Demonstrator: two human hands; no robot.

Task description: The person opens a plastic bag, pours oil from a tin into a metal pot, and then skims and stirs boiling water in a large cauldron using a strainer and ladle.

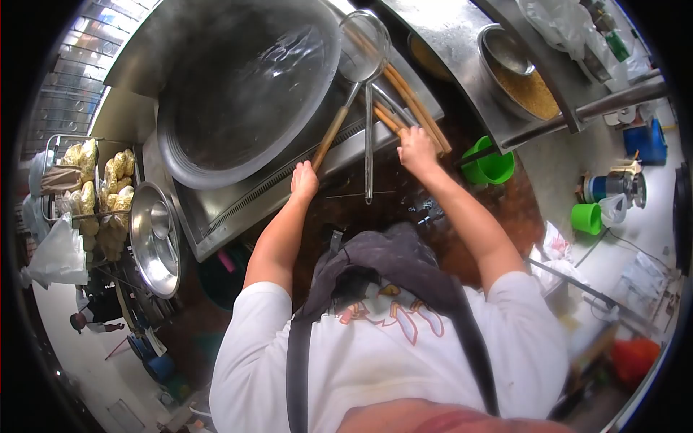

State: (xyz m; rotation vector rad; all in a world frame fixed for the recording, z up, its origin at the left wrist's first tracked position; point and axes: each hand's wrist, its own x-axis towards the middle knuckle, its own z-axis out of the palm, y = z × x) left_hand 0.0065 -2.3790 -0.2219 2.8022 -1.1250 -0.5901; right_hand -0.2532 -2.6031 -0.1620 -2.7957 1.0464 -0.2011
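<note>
My left hand (304,179) is closed around the lower end of a wooden handle that runs up to a round strainer (332,137). The strainer's head lies at the right rim of a large steaming wok (173,164) holding dark liquid. My right hand (419,148) is closed on a wooden handle (388,118); the far end of that tool is hard to make out. Long wooden sticks (415,101) lie beside it. Between my hands a metal-handled utensil (369,144) points toward me, its head overlapping the strainer.
At left are a steel basin (154,274) with a bowl inside and a rack of bagged food (88,195). A green bucket (497,167) stands right of my right hand. Farther right, a steel counter (462,43) carries a pot of yellowish contents (530,94). Another person (101,307) is far left.
</note>
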